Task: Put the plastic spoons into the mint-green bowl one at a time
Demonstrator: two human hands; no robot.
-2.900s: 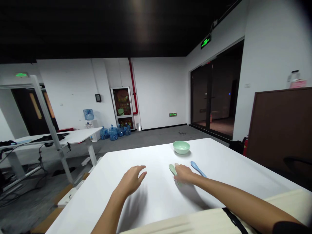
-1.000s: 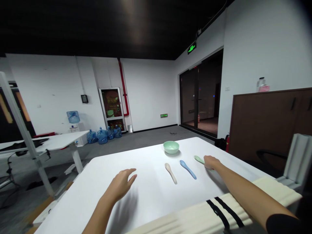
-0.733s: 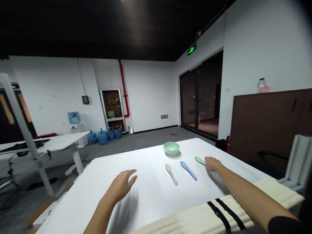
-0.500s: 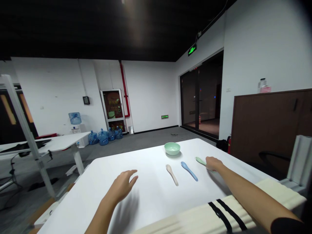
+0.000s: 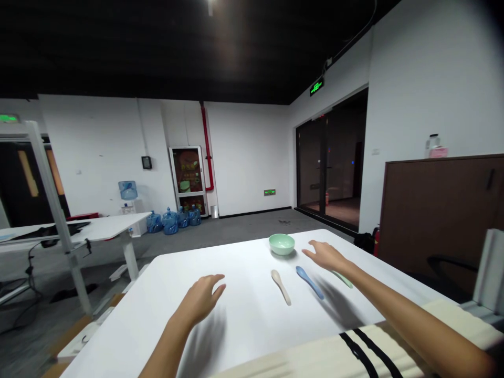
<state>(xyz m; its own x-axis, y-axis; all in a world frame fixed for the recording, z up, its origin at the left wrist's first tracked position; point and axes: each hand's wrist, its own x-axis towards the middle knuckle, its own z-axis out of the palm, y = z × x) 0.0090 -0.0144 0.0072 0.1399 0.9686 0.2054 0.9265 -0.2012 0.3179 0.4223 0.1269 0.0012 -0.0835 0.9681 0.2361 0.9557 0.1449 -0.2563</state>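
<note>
Green shows just under our right hand (image 5: 325, 255): the handle of the green spoon (image 5: 343, 280) slants out below the wrist, while the hand hides its head. That hand is raised over the table (image 5: 248, 325), palm down and bare of any load, thumb and fingertips spread with a gap between them. Just left of those fingertips, and apart from them, we see the bowl (image 5: 282, 245), pale green and upright. Nearer to us than the fingertips lies the blue spoon (image 5: 310, 282), and left of that the beige spoon (image 5: 281, 287); both point their heads away from us, with handles toward us and slightly right. Further left, well apart from the beige spoon, we hold out our left hand (image 5: 201, 298), also raised and bearing nothing, its thumb and fingers parted. Below both hands, on our side, spreads a cream cloth (image 5: 311, 359) with two black stripes. Far beyond the left hand, water bottles (image 5: 170, 222) stand on the floor; right of the right hand rises a brown cabinet (image 5: 441, 210).
</note>
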